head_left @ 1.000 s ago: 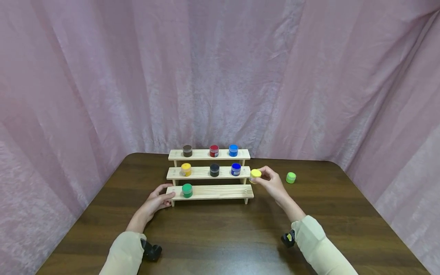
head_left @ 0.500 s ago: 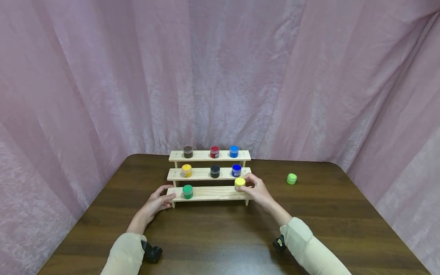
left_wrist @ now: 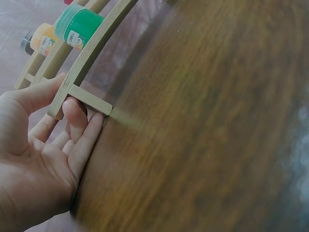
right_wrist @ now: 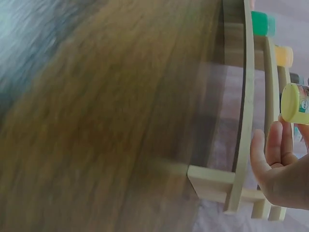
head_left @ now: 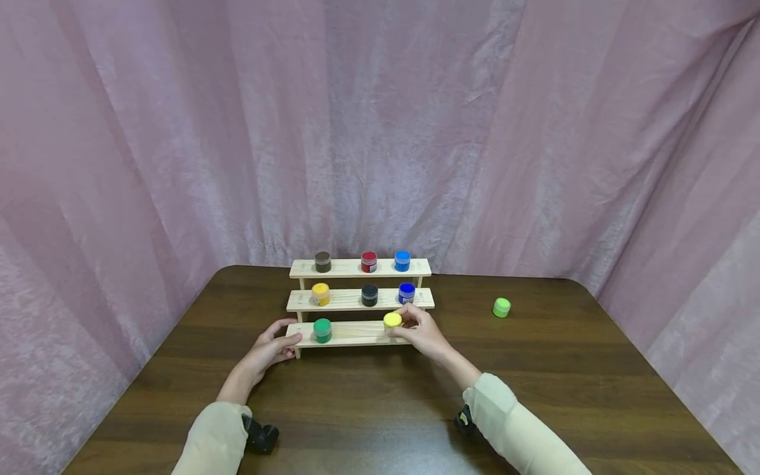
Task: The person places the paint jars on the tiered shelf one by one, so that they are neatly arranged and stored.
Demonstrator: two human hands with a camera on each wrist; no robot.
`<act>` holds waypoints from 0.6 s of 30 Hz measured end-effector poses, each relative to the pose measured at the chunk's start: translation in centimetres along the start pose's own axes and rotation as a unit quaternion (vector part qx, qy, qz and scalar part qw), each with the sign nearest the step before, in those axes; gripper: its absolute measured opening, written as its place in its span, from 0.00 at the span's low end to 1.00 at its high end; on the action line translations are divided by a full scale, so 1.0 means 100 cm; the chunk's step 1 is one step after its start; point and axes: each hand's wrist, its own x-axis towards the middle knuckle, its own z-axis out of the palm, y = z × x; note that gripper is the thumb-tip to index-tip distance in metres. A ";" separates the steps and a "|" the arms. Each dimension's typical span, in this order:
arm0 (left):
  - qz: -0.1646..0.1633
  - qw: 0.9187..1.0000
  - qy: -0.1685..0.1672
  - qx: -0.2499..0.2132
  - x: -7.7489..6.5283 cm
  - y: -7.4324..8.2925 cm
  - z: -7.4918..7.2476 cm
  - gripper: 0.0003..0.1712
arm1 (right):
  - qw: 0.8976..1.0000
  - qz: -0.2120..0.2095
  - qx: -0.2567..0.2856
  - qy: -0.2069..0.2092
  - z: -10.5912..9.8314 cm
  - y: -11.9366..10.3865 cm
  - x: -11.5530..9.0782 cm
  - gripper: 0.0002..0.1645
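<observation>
A three-tier wooden display rack (head_left: 355, 335) stands on the table. My left hand (head_left: 264, 353) grips the left end of its lowest shelf, thumb on top and fingers curled under beside the leg (left_wrist: 91, 100). Between thumb and fingers my right hand (head_left: 426, 338) pinches a light-yellow paint jar (head_left: 392, 320), held upright over the right half of that shelf. The jar's underside (right_wrist: 290, 102) shows in the right wrist view, raised off the board. On the same shelf, toward the left, sits a green paint jar (head_left: 322, 330).
The middle shelf bears an orange-yellow jar (head_left: 320, 294), a black jar (head_left: 369, 295) and a dark-blue jar (head_left: 406, 293). Brown (head_left: 323, 262), red (head_left: 369, 262) and blue (head_left: 402, 261) jars stand on the top shelf. A light-green jar (head_left: 501, 307) stands on the table at right.
My right hand has carried the light-yellow jar leftward, from beside the rack's right end to over the lowest shelf. My left hand has stayed on the shelf end.
</observation>
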 end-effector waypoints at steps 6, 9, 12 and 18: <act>0.002 1.000 0.000 -0.001 -0.001 0.001 0.001 0.33 | 1.000 0.009 -0.008 -0.011 0.011 0.001 0.005 0.17; 0.000 1.000 0.001 0.001 -0.001 0.001 0.001 0.33 | 1.000 0.009 -0.021 -0.022 0.016 0.000 0.007 0.17; -0.002 1.000 0.004 0.002 0.000 0.001 0.000 0.33 | 0.999 0.009 -0.028 -0.029 0.020 -0.001 0.009 0.18; -0.003 1.000 0.002 0.000 -0.001 0.001 0.000 0.33 | 0.999 0.015 -0.020 -0.025 0.026 -0.001 0.014 0.17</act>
